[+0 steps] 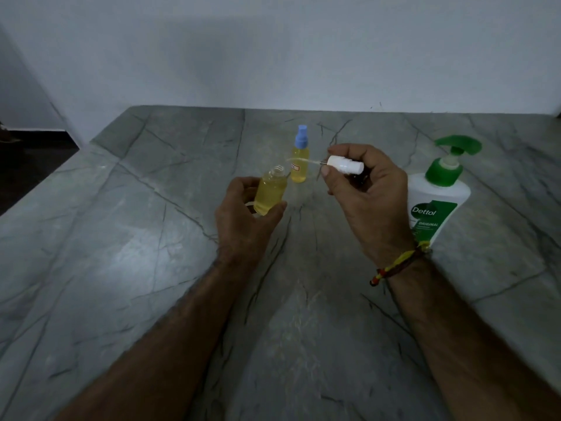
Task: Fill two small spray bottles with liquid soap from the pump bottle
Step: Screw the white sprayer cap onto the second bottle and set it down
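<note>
Grey veined marble counter (151, 238); plain white wall (273, 50); dim light

two spray bottles (270, 192) (300, 159), one pump bottle (437, 196), one loose sprayer cap (346, 165)

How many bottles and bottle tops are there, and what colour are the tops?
Small spray bottles: 2, the open bottle gripped by the left hand and the capped bottle standing on the counter
Pump bottles: 1, the white soap bottle
Blue tops: 1, the blue spray cap
White tops: 1, the white spray cap pinched by the right hand
Green tops: 1, the green pump
Total: 6
</note>
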